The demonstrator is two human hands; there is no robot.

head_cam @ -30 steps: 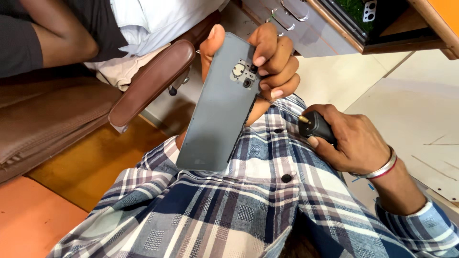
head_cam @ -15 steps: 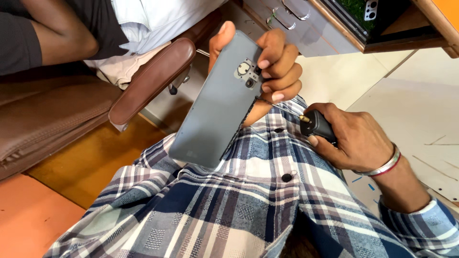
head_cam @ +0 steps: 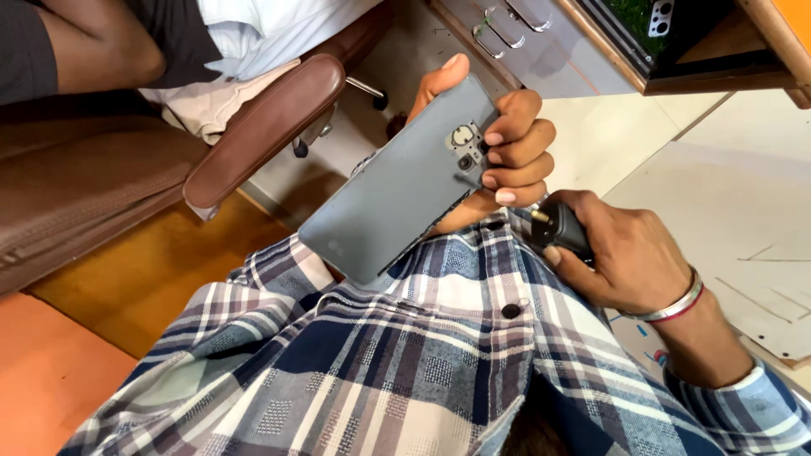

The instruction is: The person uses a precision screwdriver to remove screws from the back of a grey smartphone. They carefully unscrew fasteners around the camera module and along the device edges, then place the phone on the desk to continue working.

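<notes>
Phone (head_cam: 397, 186) back up, screen hidden | black tool (head_cam: 562, 230) mostly covered by right hand (head_cam: 629, 257)

The left hand (head_cam: 507, 143) holds a grey-blue phone (head_cam: 397, 186) by its upper end, back side up and tilted, thumb on one edge and fingers curled over the other beside the camera cutouts. The right hand (head_cam: 625, 257), a bangle at its wrist, grips a small black tool (head_cam: 559, 228) with a brass-coloured tip just below the phone, over a plaid shirt (head_cam: 405, 355). A brown chair armrest (head_cam: 266, 127) stands to one side, near another person's leg (head_cam: 93, 51).
</notes>
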